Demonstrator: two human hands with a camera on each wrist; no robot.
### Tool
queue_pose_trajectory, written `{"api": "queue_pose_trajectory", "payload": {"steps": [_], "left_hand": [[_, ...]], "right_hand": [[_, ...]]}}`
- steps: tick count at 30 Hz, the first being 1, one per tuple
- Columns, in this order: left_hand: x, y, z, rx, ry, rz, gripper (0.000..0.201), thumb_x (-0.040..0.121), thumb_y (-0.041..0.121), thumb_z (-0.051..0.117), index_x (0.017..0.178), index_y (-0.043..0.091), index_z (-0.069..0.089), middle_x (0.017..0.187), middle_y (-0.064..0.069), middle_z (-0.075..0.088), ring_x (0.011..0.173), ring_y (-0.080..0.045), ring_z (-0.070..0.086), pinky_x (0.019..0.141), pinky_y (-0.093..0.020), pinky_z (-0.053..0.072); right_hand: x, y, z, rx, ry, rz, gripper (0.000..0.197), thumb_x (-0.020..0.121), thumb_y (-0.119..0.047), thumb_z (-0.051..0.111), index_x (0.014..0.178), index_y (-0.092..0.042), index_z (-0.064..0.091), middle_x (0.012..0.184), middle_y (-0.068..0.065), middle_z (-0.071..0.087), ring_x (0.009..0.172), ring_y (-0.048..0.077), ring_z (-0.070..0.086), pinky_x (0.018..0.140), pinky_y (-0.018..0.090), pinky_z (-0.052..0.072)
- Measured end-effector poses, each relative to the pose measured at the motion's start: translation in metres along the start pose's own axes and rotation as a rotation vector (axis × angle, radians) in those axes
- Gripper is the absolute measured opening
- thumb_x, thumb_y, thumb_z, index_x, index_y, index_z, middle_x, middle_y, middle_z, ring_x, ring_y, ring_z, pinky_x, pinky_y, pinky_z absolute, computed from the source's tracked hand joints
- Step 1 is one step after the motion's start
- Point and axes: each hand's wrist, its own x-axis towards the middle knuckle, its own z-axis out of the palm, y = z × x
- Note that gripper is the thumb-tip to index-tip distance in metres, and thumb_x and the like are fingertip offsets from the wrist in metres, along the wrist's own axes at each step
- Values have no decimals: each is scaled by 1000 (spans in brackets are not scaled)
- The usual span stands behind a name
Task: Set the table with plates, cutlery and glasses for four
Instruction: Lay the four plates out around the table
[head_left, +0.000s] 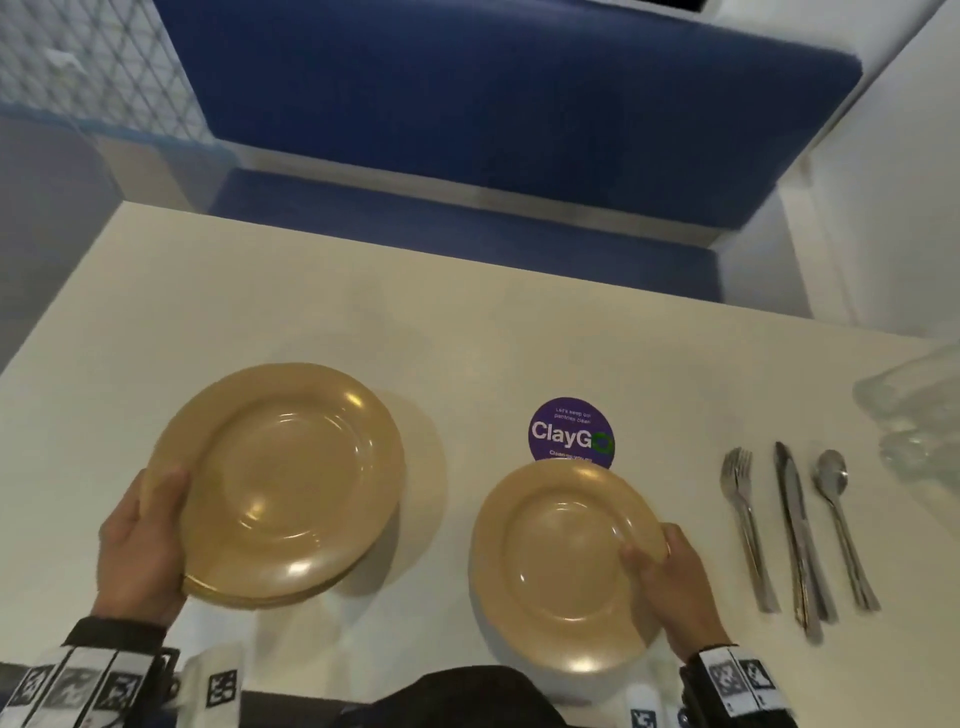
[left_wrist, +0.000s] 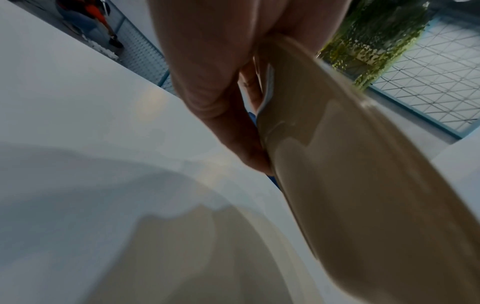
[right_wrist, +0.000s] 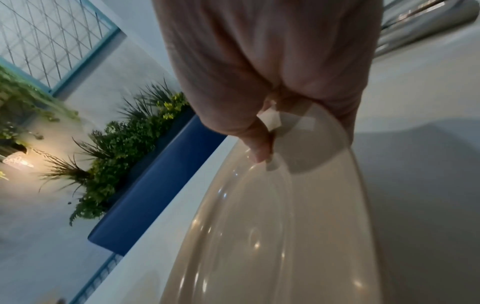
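Presently, items placed by reference to the round purple sticker (head_left: 572, 435) on the white table (head_left: 311, 312):

Left hand (head_left: 140, 540): grasps the near-left rim of a stack of tan plates (head_left: 280, 483), thumb on top of the rim, fingers underneath; the stack is tilted and lifted clear of the table, left of the sticker.

Right hand (head_left: 675, 582): pinches the right rim of a single tan plate (head_left: 561, 566), thumb on the upper face, fingers below the edge. This plate sits just nearer than the sticker and covers its lower edge; whether it rests flat on the table cannot be told.

Fork (head_left: 745, 525), knife (head_left: 797, 535), spoon (head_left: 841, 525): side by side on the table, right of the sticker, beyond the single plate, apart from both hands.

Glassware (head_left: 914, 410): clear, blurred, far right of the sticker at the table's edge.

Blue bench (head_left: 467, 130): beyond the sticker, across the table.
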Motion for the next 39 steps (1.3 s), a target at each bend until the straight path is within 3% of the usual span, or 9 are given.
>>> {"api": "queue_pose_trajectory", "payload": {"steps": [7,10,14,22,26,29,32,35,39], "left_hand": [[-8,7,26,-50,-20,2,13,92,42,64,93,35,75,107,3,71,113,-32,63,104,-57,46],[-22,4,32,-89,-5,-3,14,97,37,60,94,33,73,103,5,69,108,-29,62,101,-53,48],[-41,1,32,-105,9,-8,12,97,36,59,99,35,70,104,6,69,108,-29,63,97,-51,50],[-79,-10,22,-98,65,-11,20,98,40,57,113,33,67,118,-7,67,111,-34,62,99,-56,48],[-87,-12,21,-125,50,-4,13,100,37,53,105,36,65,108,-2,67,104,-30,63,87,-48,52],[-82,-16,20,-139,28,-22,24,100,39,54,119,31,64,113,-5,69,104,-30,65,80,-42,53],[-66,-23,16,-153,20,-56,22,98,42,55,111,31,69,111,-7,73,103,-30,68,86,-46,55],[-45,-28,10,-148,-70,-96,31,96,43,58,118,24,70,109,-9,76,102,-33,71,84,-49,57],[-22,-23,-4,-182,-92,-106,28,97,31,60,120,19,68,106,-9,76,91,-25,73,69,-37,59]], "right_hand": [[7,-5,29,-180,33,-83,40,88,-29,64,122,-20,47,114,2,56,95,20,60,79,36,52],[4,1,31,-549,97,-392,45,87,-32,67,127,-24,48,122,1,48,109,22,51,82,37,50],[-9,4,58,-966,-170,-789,64,71,-48,67,129,-35,46,135,1,48,128,29,45,94,49,47],[-8,10,72,-1126,-353,-804,75,84,-47,60,148,-37,23,160,6,23,146,39,22,111,62,21],[-11,5,68,-1145,-401,-746,76,66,-52,73,136,-37,47,145,6,51,130,38,51,96,61,43],[-1,-5,69,-1010,-365,-809,53,82,-58,47,131,-37,49,140,-5,53,136,24,44,108,50,38],[-11,-57,72,-537,-336,-735,48,94,-64,31,95,-29,64,94,-10,67,91,10,63,87,35,51],[-35,-126,94,-340,-405,-605,30,94,-58,50,96,-30,60,89,-13,67,76,1,62,65,19,48],[-42,-158,156,-373,-408,-494,40,73,-52,76,86,-19,58,82,-4,64,66,10,57,58,25,47]]}}
